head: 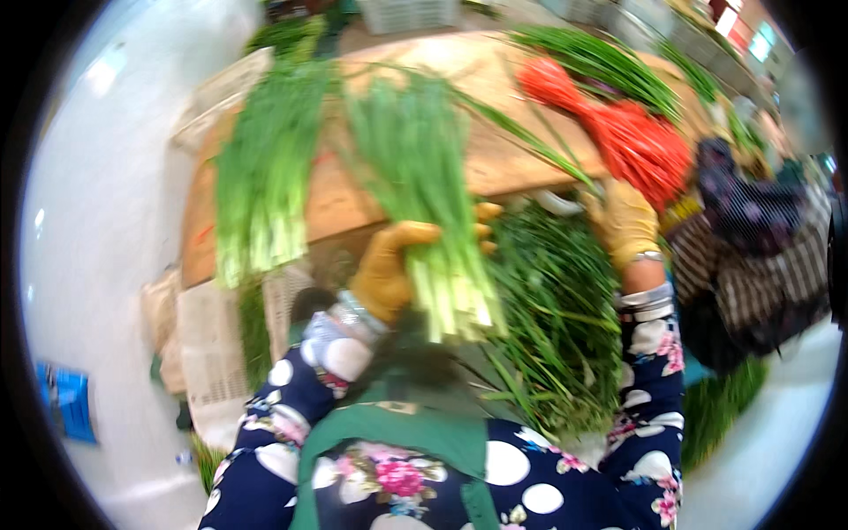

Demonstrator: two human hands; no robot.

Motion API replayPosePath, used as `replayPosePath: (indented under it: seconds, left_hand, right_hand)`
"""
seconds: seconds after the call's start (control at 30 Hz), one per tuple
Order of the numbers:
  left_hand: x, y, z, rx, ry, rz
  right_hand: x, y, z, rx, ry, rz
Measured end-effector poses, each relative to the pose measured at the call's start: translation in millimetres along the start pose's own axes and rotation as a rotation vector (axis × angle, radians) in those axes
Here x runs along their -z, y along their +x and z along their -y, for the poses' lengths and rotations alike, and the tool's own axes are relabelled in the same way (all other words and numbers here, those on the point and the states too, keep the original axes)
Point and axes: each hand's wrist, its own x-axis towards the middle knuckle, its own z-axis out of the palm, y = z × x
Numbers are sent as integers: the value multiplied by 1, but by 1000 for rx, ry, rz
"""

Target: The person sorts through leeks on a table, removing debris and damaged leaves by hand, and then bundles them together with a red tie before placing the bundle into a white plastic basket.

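My left hand (391,268), in a yellow glove, is wrapped around a thick bunch of garlic chives (417,152). Its pale stem ends point toward me, and its green leaves reach over the wooden table (503,152). On my right, my other gloved hand (626,218) pinches the end of a few thin chive leaves (540,142) that trail back over the tabletop. Another bunch of chives (265,179) lies at the table's left end. Red plastic tie strips (629,139) lie just beyond my right hand. Motion blurs the held bunch.
Below the table edge, a heap of loose leaves (556,318) fills the space between my arms. More chives (603,63) lie at the far right. A person in striped clothing (755,265) is close on my right. Pale plastic crates (212,351) stand left; another crate (407,16) stands beyond the table.
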Motion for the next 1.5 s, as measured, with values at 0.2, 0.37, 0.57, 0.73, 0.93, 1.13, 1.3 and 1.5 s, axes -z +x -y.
replayPosePath:
  seconds: [0.2, 0.37, 0.57, 0.73, 0.93, 1.13, 1.3, 1.5]
  left_hand:
    - [27, -4, 5, 97, -173, 50]
    - [44, 5, 25, 117, -35, -120]
    - [26, -7, 16, 248, -235, 21]
    - [12, -13, 14, 92, -7, -190]
    - [-31, -29, 4, -80, 707, -136]
    - [-48, -34, 10, -205, 1356, 193]
    - [-57, -30, -36, 151, 1287, 117]
    - [-121, -8, -127, 17, 1518, -49]
  right_hand:
    - [21, -13, 23, -89, 681, 84]
    - [51, -100, 101, -23, 968, 128]
    - [39, -129, 130, 18, 1033, 203]
    - [43, -142, 121, 85, 1099, 379]
    - [71, -99, 84, -12, 1437, 407]
    - [64, -70, 131, 191, 1856, 248]
    - [109, -15, 176, 167, 2104, 133]
    - [150, 80, 206, 408, 2004, -138]
